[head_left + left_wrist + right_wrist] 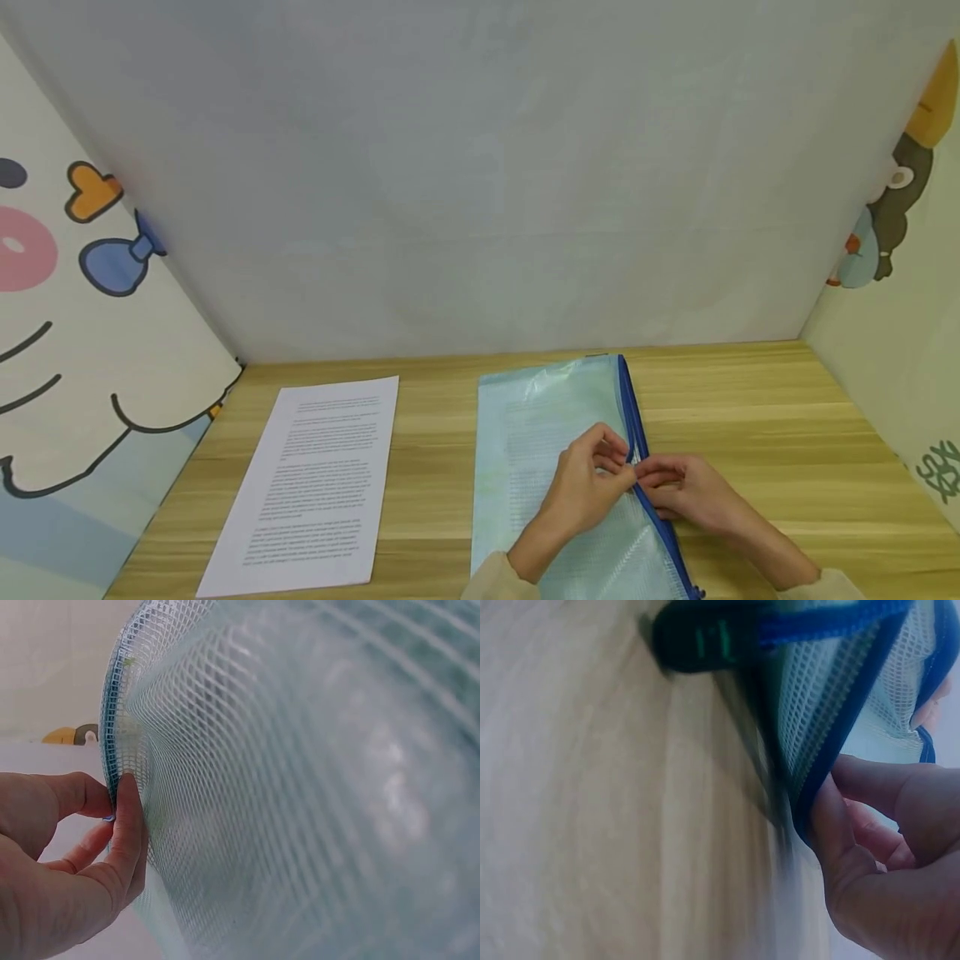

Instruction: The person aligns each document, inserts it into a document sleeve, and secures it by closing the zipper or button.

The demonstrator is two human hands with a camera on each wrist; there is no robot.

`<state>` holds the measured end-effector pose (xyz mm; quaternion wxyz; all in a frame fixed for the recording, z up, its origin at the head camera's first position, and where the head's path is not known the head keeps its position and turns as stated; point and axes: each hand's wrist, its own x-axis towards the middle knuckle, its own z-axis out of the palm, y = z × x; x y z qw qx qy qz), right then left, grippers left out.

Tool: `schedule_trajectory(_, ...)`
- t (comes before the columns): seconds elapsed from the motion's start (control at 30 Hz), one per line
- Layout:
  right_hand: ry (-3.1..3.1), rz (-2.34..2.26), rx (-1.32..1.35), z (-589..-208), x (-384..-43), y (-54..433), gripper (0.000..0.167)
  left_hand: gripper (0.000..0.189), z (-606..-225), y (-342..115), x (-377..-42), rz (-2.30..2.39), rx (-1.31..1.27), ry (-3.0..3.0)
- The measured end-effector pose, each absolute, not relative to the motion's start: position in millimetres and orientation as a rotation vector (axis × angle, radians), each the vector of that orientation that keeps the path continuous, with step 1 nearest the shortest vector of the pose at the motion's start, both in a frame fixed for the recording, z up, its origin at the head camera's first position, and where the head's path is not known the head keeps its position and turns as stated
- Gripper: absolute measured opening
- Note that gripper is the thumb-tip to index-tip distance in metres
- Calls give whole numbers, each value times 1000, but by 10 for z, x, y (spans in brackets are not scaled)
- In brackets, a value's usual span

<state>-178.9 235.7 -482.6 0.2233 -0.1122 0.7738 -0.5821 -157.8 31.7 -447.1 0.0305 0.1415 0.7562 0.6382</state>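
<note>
A pale blue-green mesh zipper pouch (547,408) lies on the table, its dark blue zipper edge (671,546) facing right. Faint lines of print show through its mesh. At the middle of that edge my left hand (583,483) pinches one side of the opening between thumb and fingers. Facing it, my right hand (690,493) grips the other side of the blue edge. In the right wrist view the two blue edges stand apart, with a gap between them. The left wrist view has the mesh (225,787) bulging up beside the left hand.
A printed sheet of paper (307,492) lies to the left of the pouch on the wood-grain table (435,467). A grey wall (487,192) rises behind the table, and panels with cartoon drawings stand at the left and right sides.
</note>
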Motion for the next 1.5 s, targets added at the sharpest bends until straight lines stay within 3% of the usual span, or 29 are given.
schedule_trajectory(0.53,2201,-1565,-300,-4852,-1811,2341,34,16,-4499,326,-1592,1976,483,2347)
schedule_trajectory(0.9,2104,-1649,-361,-4798,-1816,2468,40,14,-4518,350,-1576,1921,381,2359)
schedule_trajectory(1.5,2446,-1664,-264,-4682,-1832,2582,33,15,-4563,487,-1562,1768,332,2534)
